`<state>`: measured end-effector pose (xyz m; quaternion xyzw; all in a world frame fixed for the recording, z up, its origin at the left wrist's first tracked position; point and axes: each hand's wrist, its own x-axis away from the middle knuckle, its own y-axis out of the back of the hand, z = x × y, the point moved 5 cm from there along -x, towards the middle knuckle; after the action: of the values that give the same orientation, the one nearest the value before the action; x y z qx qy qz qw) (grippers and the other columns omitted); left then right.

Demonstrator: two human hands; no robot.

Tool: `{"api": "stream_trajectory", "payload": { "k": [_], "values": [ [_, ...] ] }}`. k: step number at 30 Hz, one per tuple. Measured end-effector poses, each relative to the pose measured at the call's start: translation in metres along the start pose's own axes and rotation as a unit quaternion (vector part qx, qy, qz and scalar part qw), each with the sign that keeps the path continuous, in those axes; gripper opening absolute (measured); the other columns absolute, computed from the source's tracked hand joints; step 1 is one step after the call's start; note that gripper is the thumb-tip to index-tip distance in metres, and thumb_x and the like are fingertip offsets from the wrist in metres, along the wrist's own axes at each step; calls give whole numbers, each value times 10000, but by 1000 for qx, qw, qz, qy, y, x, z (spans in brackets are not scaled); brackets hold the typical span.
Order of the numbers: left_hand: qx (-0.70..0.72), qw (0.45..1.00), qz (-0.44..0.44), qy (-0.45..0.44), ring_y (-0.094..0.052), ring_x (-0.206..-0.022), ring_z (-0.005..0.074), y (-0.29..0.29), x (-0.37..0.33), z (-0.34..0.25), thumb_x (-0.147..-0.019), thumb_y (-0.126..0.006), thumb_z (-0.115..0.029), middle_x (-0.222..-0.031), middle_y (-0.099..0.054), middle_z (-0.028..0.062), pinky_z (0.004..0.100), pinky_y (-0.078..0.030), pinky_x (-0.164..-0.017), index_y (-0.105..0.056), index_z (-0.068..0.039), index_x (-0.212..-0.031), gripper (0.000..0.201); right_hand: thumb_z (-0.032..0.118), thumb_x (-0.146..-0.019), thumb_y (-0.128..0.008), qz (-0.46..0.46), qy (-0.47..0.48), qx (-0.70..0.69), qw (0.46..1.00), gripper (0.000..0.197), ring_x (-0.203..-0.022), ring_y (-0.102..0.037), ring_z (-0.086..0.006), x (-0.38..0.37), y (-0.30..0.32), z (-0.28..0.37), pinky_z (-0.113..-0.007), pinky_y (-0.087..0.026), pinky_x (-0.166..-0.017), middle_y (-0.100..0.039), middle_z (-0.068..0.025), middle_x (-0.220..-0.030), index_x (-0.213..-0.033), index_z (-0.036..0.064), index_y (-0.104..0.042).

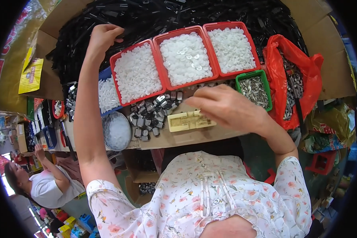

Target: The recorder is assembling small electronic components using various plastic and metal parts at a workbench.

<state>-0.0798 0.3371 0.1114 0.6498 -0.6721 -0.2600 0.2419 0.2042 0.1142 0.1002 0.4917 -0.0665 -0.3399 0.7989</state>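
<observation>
My left hand (104, 39) reaches over the heap of black plastic strips (146, 20) at the back. Its thumb and fingers are closed together, and what they hold, if anything, is too small to make out. My right hand (226, 106) hovers at the right end of a cream fixture block (182, 121) with shaped recesses. Those fingers are curled downward and closed; the hand hides whatever may be between them. Left of the block lies a loose pile of small black-and-silver parts (150, 113).
Behind the block stand three red trays (161, 65) of small white plastic pieces. On the right are a green tray (238, 81) of metal pins and a red bag (315, 65). A round dish (117, 131) sits at the front left. Another person (51, 184) works farther left.
</observation>
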Motion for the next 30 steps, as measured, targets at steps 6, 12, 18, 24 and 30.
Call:
{"api": "stream_trajectory", "payload": {
  "k": [6,12,18,24,30],
  "values": [
    [102,977,51,-182,-653,-792,104,-21,130,-24,-841,-724,-22,-891,-732,56,252,-505,-715,-742,18,-969,135,4,-798,-711,-236,-34,71,969,449,-1053,-606,-336,2,16,4,-416,-509,-907,-615,-147,-1153,-1237,49,-625],
    [-19,952,8,-305,-636,-1007,306,-87,247,-23,-738,-711,40,-1025,-708,103,377,-514,-826,-718,-13,-912,182,84,-797,-741,-175,-47,106,978,328,-950,-600,-281,18,-32,16,-387,-479,-782,-605,-99,-1024,-1119,66,-679],
    [-110,946,-50,-300,-591,-1130,299,-128,285,2,-766,-697,-5,-1099,-703,47,413,-445,-936,-723,-58,-956,199,156,-836,-712,-72,-81,147,983,174,-896,-599,-208,39,-78,11,-371,-414,-760,-598,-26,-942,-1000,111,-673],
    [-172,932,-74,-310,-559,-1202,292,-139,292,8,-818,-699,-71,-1147,-692,19,446,-364,-1018,-710,-65,-999,181,137,-825,-665,-62,-29,198,978,137,-869,-592,-206,40,-86,10,-347,-434,-737,-570,-28,-885,-950,81,-654],
    [-226,924,-71,-300,-521,-1267,291,-141,303,10,-852,-716,-153,-1236,-653,43,525,-292,-1083,-700,-46,-1060,235,116,-799,-634,-64,10,179,982,176,-880,-598,-227,40,-95,6,-353,-484,-722,-575,-49,-890,-960,47,-653]
  ]
}}
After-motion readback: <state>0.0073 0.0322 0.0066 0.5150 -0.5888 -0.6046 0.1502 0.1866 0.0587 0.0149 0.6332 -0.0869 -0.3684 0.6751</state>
